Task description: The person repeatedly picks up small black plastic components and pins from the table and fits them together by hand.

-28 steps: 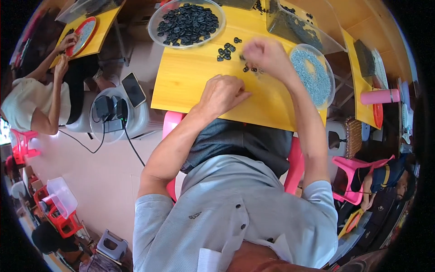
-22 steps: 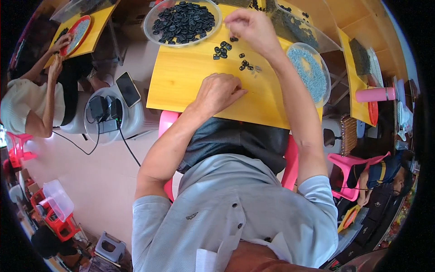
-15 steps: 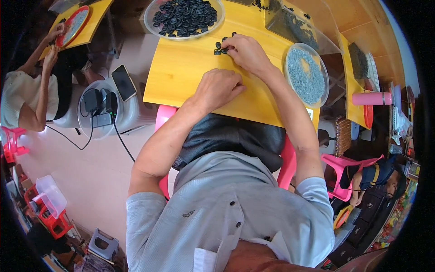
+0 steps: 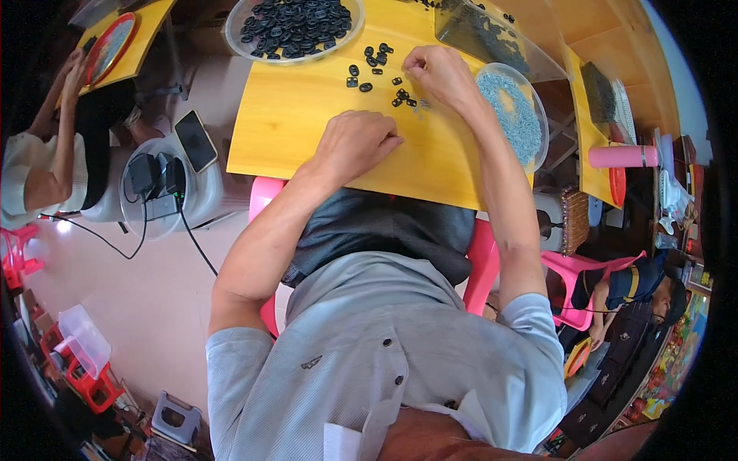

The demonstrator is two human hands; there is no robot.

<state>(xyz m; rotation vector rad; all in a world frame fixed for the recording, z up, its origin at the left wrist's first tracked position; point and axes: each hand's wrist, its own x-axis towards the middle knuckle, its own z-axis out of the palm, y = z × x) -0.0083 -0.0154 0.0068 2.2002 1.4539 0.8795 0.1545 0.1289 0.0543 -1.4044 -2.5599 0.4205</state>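
My right hand [image 4: 446,75] is over the yellow table, with its thumb and fingertips pinched together. Whatever those fingertips hold, if anything, is too small to make out. Just left of it lie small black oval plastic pieces with holes [image 4: 401,97], and a few tiny silvery screw-like bits [image 4: 420,107] beside them. My left hand [image 4: 355,144] rests near the table's front, fingers curled under, so its grip is hidden. More loose black pieces [image 4: 365,87] are spread beyond it, separate from both hands.
A clear round tub [image 4: 231,40] heaped with black pieces is at the far left. Right of my right hand sits another round tub [image 4: 543,115] of silvery bits. Behind stands a clear box [image 4: 480,34] with dark pieces. A co-worker's hands [image 4: 74,67] work at another yellow table.
My right hand has moved right, away from the black pieces it was touching. More loose black pieces and the silvery bits are now visible on the table. My left hand stays curled near the front.
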